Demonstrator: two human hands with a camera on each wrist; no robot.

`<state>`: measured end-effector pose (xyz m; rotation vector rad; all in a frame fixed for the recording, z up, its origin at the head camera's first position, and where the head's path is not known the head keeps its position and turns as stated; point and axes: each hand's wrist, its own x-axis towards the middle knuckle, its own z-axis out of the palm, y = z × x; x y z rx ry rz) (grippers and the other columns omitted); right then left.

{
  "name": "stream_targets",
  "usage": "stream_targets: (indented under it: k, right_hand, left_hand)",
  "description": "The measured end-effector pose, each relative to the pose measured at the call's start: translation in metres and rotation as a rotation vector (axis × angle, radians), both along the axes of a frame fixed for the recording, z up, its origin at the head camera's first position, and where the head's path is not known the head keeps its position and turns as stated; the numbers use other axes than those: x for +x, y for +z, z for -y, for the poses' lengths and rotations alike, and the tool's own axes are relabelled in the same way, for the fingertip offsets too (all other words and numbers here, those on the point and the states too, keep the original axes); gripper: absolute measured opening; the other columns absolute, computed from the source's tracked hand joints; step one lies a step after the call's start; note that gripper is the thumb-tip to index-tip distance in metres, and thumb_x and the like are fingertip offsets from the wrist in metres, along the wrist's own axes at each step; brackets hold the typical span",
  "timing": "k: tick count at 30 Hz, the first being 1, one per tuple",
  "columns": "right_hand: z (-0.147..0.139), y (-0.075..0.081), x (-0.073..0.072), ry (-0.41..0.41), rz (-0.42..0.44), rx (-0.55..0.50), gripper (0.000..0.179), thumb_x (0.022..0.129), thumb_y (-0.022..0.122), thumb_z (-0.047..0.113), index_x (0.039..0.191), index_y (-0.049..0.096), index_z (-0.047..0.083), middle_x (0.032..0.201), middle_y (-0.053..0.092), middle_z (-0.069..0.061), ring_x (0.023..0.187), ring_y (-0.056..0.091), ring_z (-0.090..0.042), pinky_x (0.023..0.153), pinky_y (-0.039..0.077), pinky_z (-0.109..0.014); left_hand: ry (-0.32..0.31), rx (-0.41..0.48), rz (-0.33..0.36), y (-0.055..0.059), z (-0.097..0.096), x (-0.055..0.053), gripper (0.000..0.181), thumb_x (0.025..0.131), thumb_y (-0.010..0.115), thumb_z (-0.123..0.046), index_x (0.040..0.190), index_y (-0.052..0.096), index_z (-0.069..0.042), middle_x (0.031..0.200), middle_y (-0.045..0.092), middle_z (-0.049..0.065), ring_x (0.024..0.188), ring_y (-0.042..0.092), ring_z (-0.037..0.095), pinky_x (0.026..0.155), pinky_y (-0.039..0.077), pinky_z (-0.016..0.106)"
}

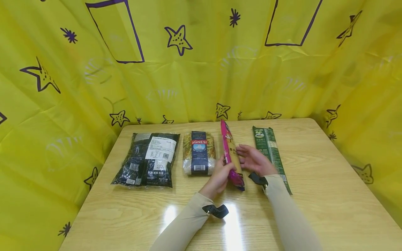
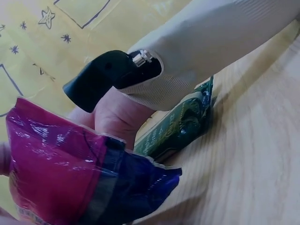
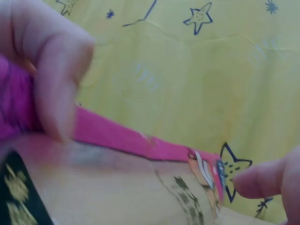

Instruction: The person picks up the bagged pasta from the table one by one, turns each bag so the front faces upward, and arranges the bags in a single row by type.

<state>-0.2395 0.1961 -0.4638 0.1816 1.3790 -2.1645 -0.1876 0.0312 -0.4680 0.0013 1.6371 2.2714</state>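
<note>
A slim pink and gold bag (image 1: 231,146) stands tilted on its edge near the table's middle. My left hand (image 1: 221,175) grips its lower part, the thumb bent over the near side; in the right wrist view that thumb (image 3: 58,89) lies across the bag's pink edge. Along the gold face, my right hand (image 1: 254,159) is held with fingers loosely extended; whether they touch it I cannot tell. In the left wrist view, the bag's pink and dark blue end (image 2: 61,159) hides part of the right hand (image 2: 119,115).
To the left lie an Agnesi pasta pack (image 1: 199,153) and two black bags with white labels (image 1: 158,150). A long green packet (image 1: 270,150) lies just right of my right hand. Yellow curtains (image 1: 201,87) hang behind the wooden table (image 1: 317,167).
</note>
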Motion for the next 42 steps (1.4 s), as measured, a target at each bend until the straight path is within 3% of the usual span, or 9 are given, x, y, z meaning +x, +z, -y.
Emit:
stream_targets:
  k: [3, 6, 11, 16, 21, 28, 35, 42]
  right_hand:
    - [0.005, 0.002, 0.0, -0.02, 0.008, 0.012, 0.037, 0.113, 0.036, 0.033, 0.14, 0.037, 0.009, 0.136, 0.045, -0.006, 0.112, 0.06, -0.019, 0.096, 0.054, -0.034]
    - [0.009, 0.006, 0.0, -0.04, 0.011, 0.027, 0.05, 0.113, 0.036, 0.034, 0.153, 0.026, 0.007, 0.152, 0.036, -0.013, 0.127, 0.05, -0.024, 0.111, 0.045, -0.04]
    - [0.01, 0.008, 0.001, -0.085, 0.029, 0.04, 0.064, 0.113, 0.033, 0.034, 0.164, 0.007, 0.005, 0.173, 0.007, -0.02, 0.153, 0.026, -0.036, 0.13, 0.022, -0.051]
    - [0.004, 0.008, 0.002, -0.11, 0.043, 0.033, 0.069, 0.113, 0.032, 0.034, 0.166, -0.003, 0.007, 0.175, -0.004, -0.018, 0.161, 0.008, -0.041, 0.132, 0.013, -0.057]
    - [-0.001, 0.009, 0.002, -0.146, 0.037, 0.03, 0.07, 0.112, 0.033, 0.033, 0.166, -0.005, 0.007, 0.175, -0.003, -0.019, 0.161, 0.006, -0.044, 0.132, 0.013, -0.058]
    - [-0.004, 0.014, 0.003, -0.119, 0.036, 0.06, 0.075, 0.112, 0.034, 0.038, 0.166, -0.008, 0.008, 0.174, -0.005, -0.023, 0.161, 0.003, -0.043, 0.132, 0.01, -0.057]
    - [-0.009, 0.019, 0.005, -0.081, 0.009, 0.077, 0.073, 0.112, 0.027, 0.04, 0.165, -0.011, 0.008, 0.173, -0.006, -0.024, 0.161, 0.004, -0.043, 0.132, 0.009, -0.057]
    - [-0.016, 0.022, 0.007, -0.096, 0.01, 0.04, 0.073, 0.112, 0.028, 0.041, 0.166, -0.009, 0.01, 0.173, -0.006, -0.023, 0.162, 0.002, -0.04, 0.132, 0.009, -0.057]
  left_hand:
    - [-0.004, -0.057, -0.009, 0.002, 0.0, 0.0, 0.078, 0.085, 0.056, 0.002, 0.158, 0.03, 0.001, 0.152, 0.047, 0.027, 0.125, 0.058, 0.031, 0.11, 0.052, 0.041]
    - [-0.012, -0.12, -0.039, 0.005, 0.001, 0.001, 0.074, 0.087, 0.057, 0.0, 0.157, 0.032, 0.0, 0.15, 0.05, 0.026, 0.122, 0.061, 0.03, 0.107, 0.055, 0.041]
    - [-0.042, -0.158, -0.051, 0.006, 0.004, 0.001, 0.072, 0.089, 0.059, -0.003, 0.156, 0.033, -0.001, 0.146, 0.053, 0.025, 0.121, 0.063, 0.029, 0.107, 0.055, 0.041]
    - [-0.059, -0.149, -0.045, 0.003, 0.006, 0.001, 0.068, 0.09, 0.059, -0.002, 0.153, 0.036, 0.0, 0.139, 0.059, 0.025, 0.118, 0.066, 0.032, 0.1, 0.059, 0.04]
    - [-0.079, -0.131, -0.036, 0.002, 0.007, 0.002, 0.066, 0.09, 0.059, -0.002, 0.152, 0.038, -0.001, 0.136, 0.061, 0.025, 0.118, 0.068, 0.033, 0.097, 0.06, 0.04]
    - [-0.085, -0.152, -0.054, 0.002, 0.006, 0.002, 0.066, 0.092, 0.059, -0.003, 0.154, 0.038, -0.003, 0.137, 0.061, 0.023, 0.117, 0.068, 0.03, 0.099, 0.059, 0.038]
    - [-0.07, -0.228, -0.099, 0.002, 0.006, 0.001, 0.06, 0.091, 0.061, -0.005, 0.149, 0.044, 0.0, 0.137, 0.062, 0.021, 0.121, 0.063, 0.028, 0.109, 0.051, 0.042]
    - [-0.087, -0.301, -0.113, 0.003, 0.008, 0.0, 0.075, 0.091, 0.063, -0.012, 0.159, 0.032, -0.003, 0.145, 0.059, 0.018, 0.129, 0.058, 0.027, 0.118, 0.044, 0.046]
